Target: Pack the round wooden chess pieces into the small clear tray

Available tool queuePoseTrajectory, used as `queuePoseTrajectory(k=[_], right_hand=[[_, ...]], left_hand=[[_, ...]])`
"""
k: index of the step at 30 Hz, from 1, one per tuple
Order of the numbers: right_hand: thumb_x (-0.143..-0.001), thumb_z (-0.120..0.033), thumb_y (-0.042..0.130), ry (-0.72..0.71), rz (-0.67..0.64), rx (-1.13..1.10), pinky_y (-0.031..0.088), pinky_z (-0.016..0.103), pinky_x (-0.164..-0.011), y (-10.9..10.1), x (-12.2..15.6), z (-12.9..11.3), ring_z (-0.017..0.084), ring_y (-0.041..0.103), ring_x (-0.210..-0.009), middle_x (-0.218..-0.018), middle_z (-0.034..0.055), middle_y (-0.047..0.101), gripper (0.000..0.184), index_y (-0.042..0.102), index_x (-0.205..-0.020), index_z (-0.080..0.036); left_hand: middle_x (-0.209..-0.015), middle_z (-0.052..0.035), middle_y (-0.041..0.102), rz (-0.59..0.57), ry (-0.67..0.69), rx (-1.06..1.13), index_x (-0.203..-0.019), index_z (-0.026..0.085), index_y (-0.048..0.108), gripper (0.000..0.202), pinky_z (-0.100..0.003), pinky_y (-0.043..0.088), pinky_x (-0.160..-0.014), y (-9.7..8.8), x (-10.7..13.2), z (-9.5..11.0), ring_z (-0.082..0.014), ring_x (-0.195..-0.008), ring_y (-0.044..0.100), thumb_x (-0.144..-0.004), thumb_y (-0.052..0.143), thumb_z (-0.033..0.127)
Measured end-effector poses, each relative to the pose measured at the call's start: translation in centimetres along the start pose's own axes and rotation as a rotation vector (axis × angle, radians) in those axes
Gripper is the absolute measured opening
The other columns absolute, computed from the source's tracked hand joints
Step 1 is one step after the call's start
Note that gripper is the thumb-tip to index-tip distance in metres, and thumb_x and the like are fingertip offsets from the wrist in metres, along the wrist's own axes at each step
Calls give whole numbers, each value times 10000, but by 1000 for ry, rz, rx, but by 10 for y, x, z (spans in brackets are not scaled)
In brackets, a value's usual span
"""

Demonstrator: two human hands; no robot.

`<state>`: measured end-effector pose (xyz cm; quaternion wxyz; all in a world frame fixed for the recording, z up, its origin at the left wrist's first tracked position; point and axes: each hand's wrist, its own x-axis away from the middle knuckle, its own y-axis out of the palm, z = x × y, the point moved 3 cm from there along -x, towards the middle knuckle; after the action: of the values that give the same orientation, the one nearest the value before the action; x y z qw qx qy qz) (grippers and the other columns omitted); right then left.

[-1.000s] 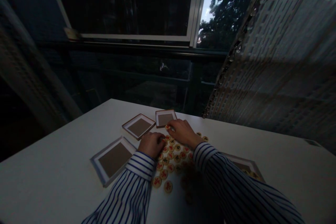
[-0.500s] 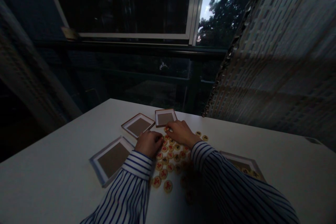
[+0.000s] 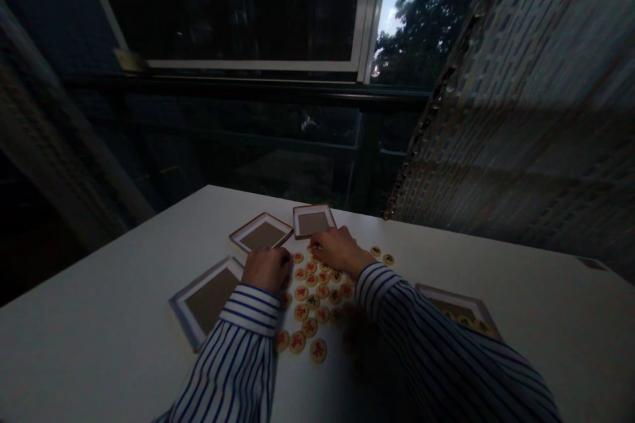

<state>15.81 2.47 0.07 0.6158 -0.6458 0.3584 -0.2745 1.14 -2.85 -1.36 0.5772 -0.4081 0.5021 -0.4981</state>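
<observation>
Several round wooden game pieces (image 3: 311,291) with red and dark characters lie spread on a white table (image 3: 99,324). My left hand (image 3: 266,268) rests at the left edge of the pile with fingers curled; what it holds, if anything, is hidden. My right hand (image 3: 337,249) is at the far side of the pile, fingers bent over a piece close to the small square tray (image 3: 312,220). Both arms wear striped sleeves.
Two more flat square trays lie to the left: a middle tray (image 3: 260,234) and a larger near tray (image 3: 207,301). Another tray (image 3: 459,314) holding some pieces sits at the right. A dark window and a patterned curtain (image 3: 520,112) stand beyond the table's far edge.
My left hand has slid left, away from the pile's middle, uncovering more pieces. My right hand has shifted slightly toward the small far tray.
</observation>
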Motion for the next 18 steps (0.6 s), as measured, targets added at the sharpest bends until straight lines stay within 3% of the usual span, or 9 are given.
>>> queuePoseTrajectory(k=[11, 18], right_hand=[[-807, -275, 373, -31, -16, 4, 299, 365, -783, 4, -1, 3, 210, 536, -926, -939, 56, 636, 272, 624, -909, -252], [-777, -248, 399, -86, -7, 33, 296, 322, -793, -9, 10, 22, 199, 523, -948, -996, 52, 618, 313, 576, -1035, -261]], left_hand=[[-797, -93, 677, -39, 3, 19, -808, 234, 673, 229, -305, 397, -672, 3, -1, -1, -240, -786, 600, -725, 474, 314], [-810, -67, 676, -45, -4, -10, -817, 251, 662, 232, -295, 401, -679, 4, 0, -2, -219, -791, 599, -727, 465, 334]])
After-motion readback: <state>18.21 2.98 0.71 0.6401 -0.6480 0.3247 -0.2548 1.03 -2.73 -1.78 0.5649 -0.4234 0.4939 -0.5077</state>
